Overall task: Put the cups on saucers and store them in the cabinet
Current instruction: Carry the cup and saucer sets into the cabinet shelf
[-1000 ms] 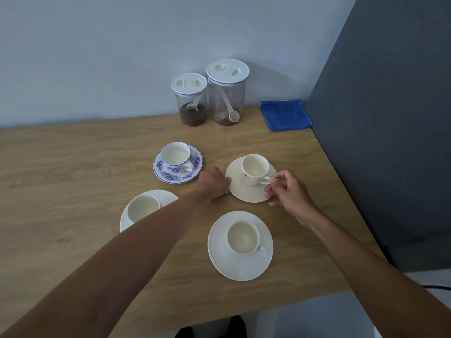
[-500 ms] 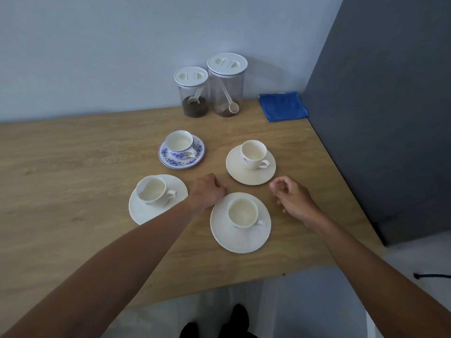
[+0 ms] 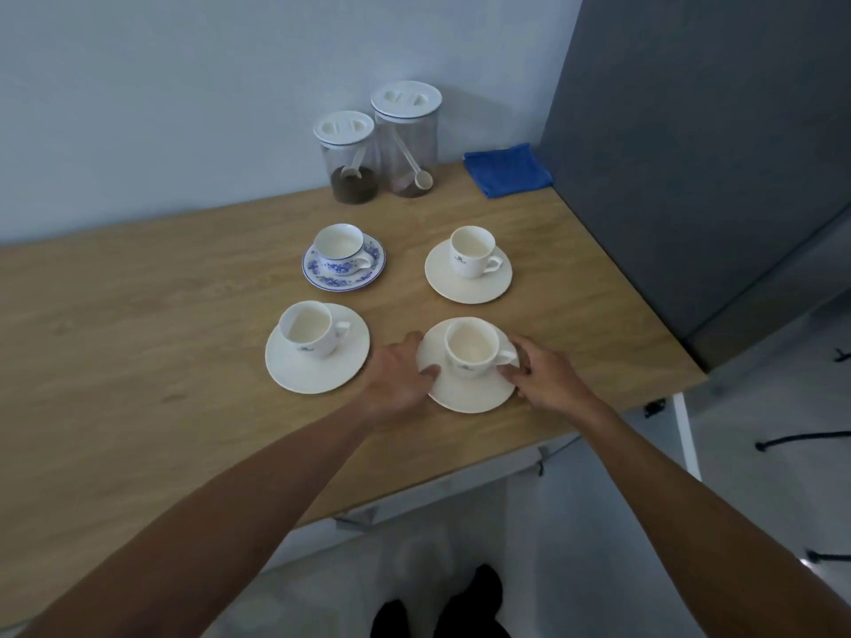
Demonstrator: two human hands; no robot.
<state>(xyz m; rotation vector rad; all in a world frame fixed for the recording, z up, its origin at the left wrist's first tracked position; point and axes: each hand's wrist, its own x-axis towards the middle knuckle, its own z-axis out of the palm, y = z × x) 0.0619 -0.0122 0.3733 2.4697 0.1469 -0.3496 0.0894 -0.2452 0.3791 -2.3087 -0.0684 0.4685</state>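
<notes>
Four empty cups stand on saucers on the wooden counter point(image 3: 138, 324). A white cup point(image 3: 469, 349) sits on the near-right white saucer point(image 3: 465, 393). My left hand point(image 3: 398, 379) holds that saucer's left rim, thumb on top. My right hand point(image 3: 548, 375) holds its right rim beside the cup's handle. The saucer rests on the counter. To the left is another white cup point(image 3: 308, 329) on a white saucer point(image 3: 317, 375). Behind are a blue-patterned cup point(image 3: 338, 244) on a matching saucer point(image 3: 340, 278) and a white cup point(image 3: 472, 250) on a white saucer point(image 3: 469, 290).
Two clear jars with white lids point(image 3: 350, 158) point(image 3: 407, 140) stand at the back against the wall, a folded blue cloth point(image 3: 506, 170) beside them. A tall grey cabinet side point(image 3: 690, 154) bounds the counter on the right. The counter's front edge runs just below my hands.
Both hands left the far-right cup and saucer, drew back toward me and closed on the rim of the near-right saucer. The camera view pulled back and tilted down.
</notes>
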